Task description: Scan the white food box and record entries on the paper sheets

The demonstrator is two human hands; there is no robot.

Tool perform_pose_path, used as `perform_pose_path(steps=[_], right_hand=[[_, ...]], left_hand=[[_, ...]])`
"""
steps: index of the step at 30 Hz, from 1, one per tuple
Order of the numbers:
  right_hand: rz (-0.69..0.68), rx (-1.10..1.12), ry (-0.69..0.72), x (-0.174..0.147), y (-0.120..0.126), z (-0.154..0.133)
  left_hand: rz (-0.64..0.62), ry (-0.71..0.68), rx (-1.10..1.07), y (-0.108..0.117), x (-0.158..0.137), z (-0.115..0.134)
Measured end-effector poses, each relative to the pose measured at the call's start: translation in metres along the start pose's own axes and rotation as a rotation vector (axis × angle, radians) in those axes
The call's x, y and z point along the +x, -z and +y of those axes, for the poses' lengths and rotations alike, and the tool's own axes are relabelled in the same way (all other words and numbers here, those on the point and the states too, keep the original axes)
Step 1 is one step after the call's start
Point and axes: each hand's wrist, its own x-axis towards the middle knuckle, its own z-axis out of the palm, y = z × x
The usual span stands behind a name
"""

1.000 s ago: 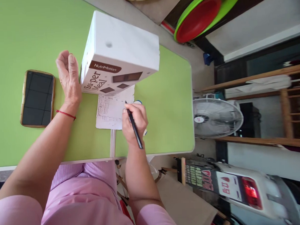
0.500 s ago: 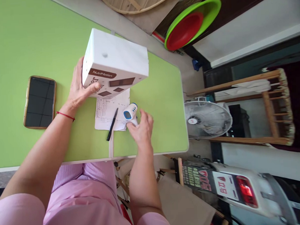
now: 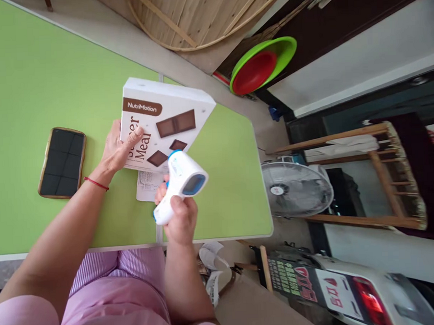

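Observation:
My left hand [image 3: 121, 145] grips the left side of a white box [image 3: 167, 95] printed "NutriMotion" and "Meal", its thumb on the printed face. The box is tilted above the table, with brown bar pictures towards me. My right hand [image 3: 180, 219] is wrapped around the handle of a white and blue infrared thermometer [image 3: 183, 171], lifted in front of the box's lower edge. The thermometer's dark screen faces right. Beneath both lies a paper with handwriting [image 3: 146, 187], mostly covered. The pen is hidden from sight.
A phone in a brown case [image 3: 63, 162] lies on the green table [image 3: 232, 181], left of my left hand. Beyond the right edge stand a fan [image 3: 297, 190] and a wooden frame [image 3: 394, 183]. Green and red basins [image 3: 254, 72] are past the far edge.
My right hand has taken hold of the thermometer, lifted it off the paper and turned it. The box has tilted so its printed face shows more fully. The camera view has shifted slightly.

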Motion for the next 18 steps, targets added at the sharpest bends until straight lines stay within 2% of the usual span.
perform_pose_path(steps=[3,8,14,18], right_hand=[[0.023,0.043,-0.085,-0.001,-0.014,0.01],[0.164,-0.047,-0.149,0.005,-0.013,0.031],[0.121,0.028,-0.193,0.011,-0.015,0.034],[0.146,0.069,-0.198,0.01,-0.016,0.034]], left_hand=[[-0.012,0.026,0.008,-0.004,-0.005,0.003],[0.007,0.026,0.024,-0.013,-0.003,0.006],[-0.023,0.011,-0.029,-0.015,0.0,0.009],[-0.034,-0.008,-0.045,-0.015,0.0,0.009]])
